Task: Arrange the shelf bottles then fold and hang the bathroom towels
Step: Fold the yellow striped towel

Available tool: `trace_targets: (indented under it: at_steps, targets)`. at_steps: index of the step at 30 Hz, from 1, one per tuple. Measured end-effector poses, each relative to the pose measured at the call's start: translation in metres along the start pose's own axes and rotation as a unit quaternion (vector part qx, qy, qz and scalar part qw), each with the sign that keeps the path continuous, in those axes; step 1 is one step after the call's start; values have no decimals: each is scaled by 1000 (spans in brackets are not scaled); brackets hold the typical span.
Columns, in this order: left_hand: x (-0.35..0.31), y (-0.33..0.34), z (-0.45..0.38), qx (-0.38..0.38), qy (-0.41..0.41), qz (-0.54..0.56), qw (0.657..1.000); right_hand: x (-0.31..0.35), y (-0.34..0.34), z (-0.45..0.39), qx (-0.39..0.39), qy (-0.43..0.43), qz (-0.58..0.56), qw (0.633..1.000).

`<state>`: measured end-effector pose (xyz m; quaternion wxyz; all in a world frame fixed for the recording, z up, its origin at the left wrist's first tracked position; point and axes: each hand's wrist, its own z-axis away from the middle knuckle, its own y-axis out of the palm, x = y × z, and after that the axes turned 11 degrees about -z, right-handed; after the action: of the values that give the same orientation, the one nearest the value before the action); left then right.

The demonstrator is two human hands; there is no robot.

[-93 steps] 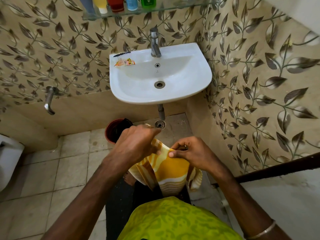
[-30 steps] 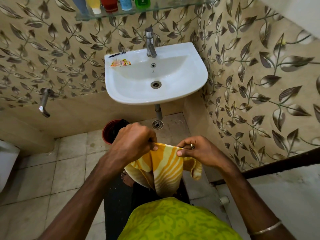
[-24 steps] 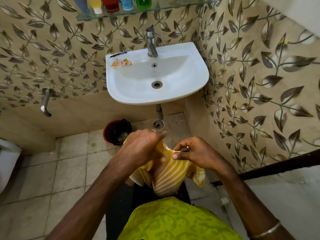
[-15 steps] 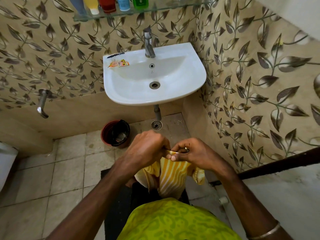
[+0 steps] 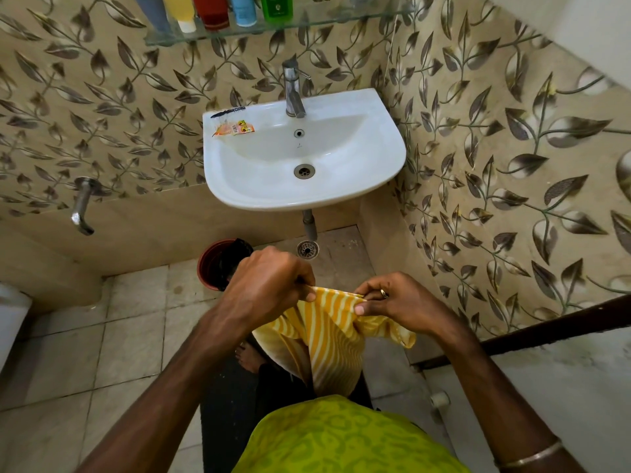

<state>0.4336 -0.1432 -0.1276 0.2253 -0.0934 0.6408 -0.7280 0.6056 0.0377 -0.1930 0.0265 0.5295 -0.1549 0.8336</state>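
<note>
A yellow and white striped towel (image 5: 331, 346) hangs folded in front of my body, below the sink. My left hand (image 5: 266, 285) pinches its top edge on the left. My right hand (image 5: 392, 298) pinches the same edge on the right, a ring on one finger. The two hands are a short way apart with the edge drawn between them. Several coloured bottles (image 5: 211, 10) stand in a row on a glass shelf (image 5: 307, 23) at the top of the view, their upper parts cut off.
A white sink (image 5: 341, 192) with a chrome tap (image 5: 292, 87) hangs on the leaf-patterned wall. A red bucket (image 5: 213, 264) stands on the tiled floor under it, beside a floor drain (image 5: 307, 249). A wall tap (image 5: 82, 206) sticks out at left. A dark bar (image 5: 546, 326) runs along the right.
My hands had come together over the towel half a second ago. They have now moved apart again, stretching the top edge between them.
</note>
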Motion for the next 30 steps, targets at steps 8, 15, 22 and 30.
trace_targets:
  at_steps: [8,15,22,30]
  targets:
    - [-2,8,-1,68,-17,-87,994,14,13,-1,-28,-29,33,999]
    - [-23,15,-5,54,77,-16,995,28,23,-2,-7,-45,71,996]
    - [-15,19,-10,-9,35,-8,999,22,11,1,14,-1,63,998]
    - [0,13,-4,-19,10,42,999,14,-6,7,-7,11,46,999]
